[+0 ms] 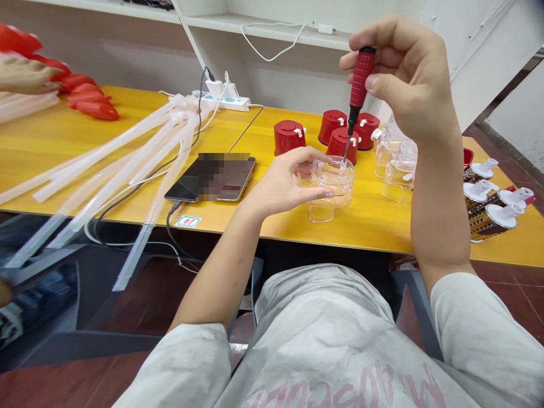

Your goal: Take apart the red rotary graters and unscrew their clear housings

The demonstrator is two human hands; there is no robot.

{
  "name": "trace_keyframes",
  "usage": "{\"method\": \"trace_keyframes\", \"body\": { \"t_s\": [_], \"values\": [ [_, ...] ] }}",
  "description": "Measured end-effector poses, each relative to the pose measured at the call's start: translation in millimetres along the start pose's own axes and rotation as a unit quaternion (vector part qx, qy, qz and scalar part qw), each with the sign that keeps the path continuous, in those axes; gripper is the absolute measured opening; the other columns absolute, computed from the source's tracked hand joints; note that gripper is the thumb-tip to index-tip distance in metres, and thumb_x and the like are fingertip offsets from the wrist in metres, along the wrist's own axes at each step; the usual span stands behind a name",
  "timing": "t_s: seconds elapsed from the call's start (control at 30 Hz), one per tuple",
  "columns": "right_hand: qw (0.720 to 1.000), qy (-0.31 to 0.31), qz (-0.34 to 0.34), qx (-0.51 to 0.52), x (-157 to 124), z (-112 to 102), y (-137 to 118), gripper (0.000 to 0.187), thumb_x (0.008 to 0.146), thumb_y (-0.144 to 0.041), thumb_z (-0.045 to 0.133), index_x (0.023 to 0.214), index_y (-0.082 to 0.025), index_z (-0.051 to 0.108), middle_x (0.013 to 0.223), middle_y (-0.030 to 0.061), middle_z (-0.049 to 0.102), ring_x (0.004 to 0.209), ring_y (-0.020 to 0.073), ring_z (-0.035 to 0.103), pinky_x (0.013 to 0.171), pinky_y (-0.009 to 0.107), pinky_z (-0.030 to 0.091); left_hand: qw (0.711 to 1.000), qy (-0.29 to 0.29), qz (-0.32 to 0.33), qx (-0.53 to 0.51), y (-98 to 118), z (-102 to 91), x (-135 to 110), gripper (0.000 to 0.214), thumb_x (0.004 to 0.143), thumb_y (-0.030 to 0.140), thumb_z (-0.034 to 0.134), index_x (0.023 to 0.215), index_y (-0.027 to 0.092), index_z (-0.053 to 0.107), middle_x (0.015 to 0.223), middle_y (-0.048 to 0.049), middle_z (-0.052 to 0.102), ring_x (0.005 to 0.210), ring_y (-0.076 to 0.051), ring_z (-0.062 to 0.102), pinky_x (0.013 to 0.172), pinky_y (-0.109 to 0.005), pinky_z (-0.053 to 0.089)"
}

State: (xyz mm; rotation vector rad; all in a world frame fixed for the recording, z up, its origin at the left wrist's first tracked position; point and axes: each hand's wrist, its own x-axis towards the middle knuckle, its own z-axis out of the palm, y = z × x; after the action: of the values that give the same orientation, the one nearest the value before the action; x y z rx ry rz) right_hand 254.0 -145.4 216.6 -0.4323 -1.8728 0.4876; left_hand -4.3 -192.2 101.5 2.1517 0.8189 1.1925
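Observation:
My right hand [403,73] grips a screwdriver [361,79] with a red and black handle, held nearly upright. Its tip reaches down into the rim of a clear plastic housing [331,187] on the yellow table. Around the left side of that housing my left hand [289,181] is closed, thumb in front and fingers behind. Whether a screw sits under the tip is too small to tell. Just behind stand several red cups [289,137] with small white tabs. More clear plastic housings [397,158] stand to the right, partly behind my right forearm.
Two phones [212,178] lie left of my left hand, one with a cable plugged in. Long translucent tubes [114,153] hang over the table's front edge. A power strip [229,101] sits at the back. Perforated metal drums [495,221] stand far right. Another person's hand [25,75] is beside red parts [91,99].

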Motion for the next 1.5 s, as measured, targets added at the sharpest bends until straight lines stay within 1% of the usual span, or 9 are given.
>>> {"method": "trace_keyframes", "body": {
  "t_s": [0.2,0.3,0.4,0.63,0.8,0.97,1.1,1.3,1.5],
  "values": [
    [0.995,0.048,0.003,-0.089,1,5,0,0.038,0.082,-0.042,0.099,0.107,-0.036,0.070,0.097,-0.0045,0.086,0.097,0.0242,0.082,0.080,0.038,0.070,1.000,-0.001,-0.001,-0.002,0,-0.2,0,0.066,0.079,0.062,0.108,0.126,0.022,0.085,0.133,-0.0118,0.089,0.118,-0.030,0.084,0.108,-0.043,0.067],
    [0.999,0.036,0.009,-0.019,1,6,0,0.046,0.083,-0.038,0.097,0.119,-0.033,0.069,0.118,-0.0014,0.087,0.124,0.0262,0.085,0.096,0.040,0.075,1.000,-0.001,-0.006,-0.004,0,0.2,0,0.069,0.078,0.066,0.108,0.125,0.022,0.085,0.134,-0.0127,0.089,0.120,-0.031,0.084,0.110,-0.044,0.067],
    [1.000,0.022,0.017,0.008,0,4,-1,0.040,0.086,-0.039,0.093,0.120,-0.030,0.074,0.127,0.0022,0.086,0.121,0.0258,0.086,0.107,0.044,0.076,1.000,-0.001,-0.012,-0.010,1,0.5,0,0.072,0.078,0.069,0.108,0.125,0.021,0.084,0.135,-0.0137,0.089,0.121,-0.031,0.084,0.109,-0.043,0.068],
    [0.995,0.033,-0.020,-0.096,4,1,-5,0.026,0.084,-0.025,0.094,0.105,-0.038,0.084,0.110,-0.0036,0.085,0.098,0.0231,0.077,0.087,0.039,0.071,1.000,0.005,-0.012,-0.017,1,1.0,0,0.071,0.076,0.068,0.109,0.124,0.021,0.084,0.134,-0.0129,0.089,0.119,-0.030,0.085,0.107,-0.042,0.068],
    [1.000,0.021,0.002,0.009,0,2,-3,0.050,0.086,-0.011,0.083,0.129,-0.036,0.085,0.141,-0.0056,0.085,0.118,0.0204,0.084,0.104,0.038,0.073,1.000,0.000,-0.017,-0.021,3,0.8,0,0.071,0.076,0.068,0.109,0.125,0.022,0.084,0.137,-0.0131,0.089,0.122,-0.031,0.084,0.110,-0.043,0.068],
    [0.999,0.025,0.008,-0.028,-2,6,-2,0.034,0.087,-0.019,0.089,0.119,-0.030,0.085,0.103,0.0001,0.082,0.094,0.0235,0.077,0.086,0.043,0.068,1.000,-0.001,-0.022,-0.015,4,0.9,0,0.074,0.075,0.072,0.108,0.124,0.023,0.084,0.136,-0.0135,0.089,0.122,-0.032,0.084,0.110,-0.044,0.069],
    [0.997,0.038,0.002,-0.065,-1,7,-2,0.043,0.075,-0.020,0.095,0.114,-0.036,0.085,0.105,-0.0018,0.083,0.091,0.0248,0.073,0.081,0.044,0.066,1.000,0.002,-0.023,-0.010,4,1.3,0,0.073,0.075,0.071,0.108,0.124,0.022,0.084,0.135,-0.0138,0.089,0.121,-0.031,0.084,0.109,-0.044,0.068],
    [0.998,0.042,0.017,-0.047,-2,4,7,0.034,0.087,-0.034,0.096,0.120,-0.034,0.088,0.105,0.0013,0.086,0.092,0.0263,0.076,0.093,0.051,0.071,1.000,-0.001,-0.027,-0.008,4,1.5,0,0.073,0.077,0.071,0.107,0.126,0.022,0.083,0.137,-0.0133,0.089,0.121,-0.031,0.084,0.110,-0.043,0.068],
    [0.993,0.058,0.018,-0.097,-1,0,2,0.047,0.084,-0.031,0.100,0.130,-0.031,0.090,0.132,0.0019,0.086,0.094,0.0220,0.072,0.086,0.044,0.072,1.000,0.006,-0.019,-0.007,2,2.2,0,0.073,0.076,0.072,0.108,0.124,0.023,0.084,0.135,-0.0134,0.089,0.121,-0.032,0.084,0.111,-0.045,0.067]
  ]
}}
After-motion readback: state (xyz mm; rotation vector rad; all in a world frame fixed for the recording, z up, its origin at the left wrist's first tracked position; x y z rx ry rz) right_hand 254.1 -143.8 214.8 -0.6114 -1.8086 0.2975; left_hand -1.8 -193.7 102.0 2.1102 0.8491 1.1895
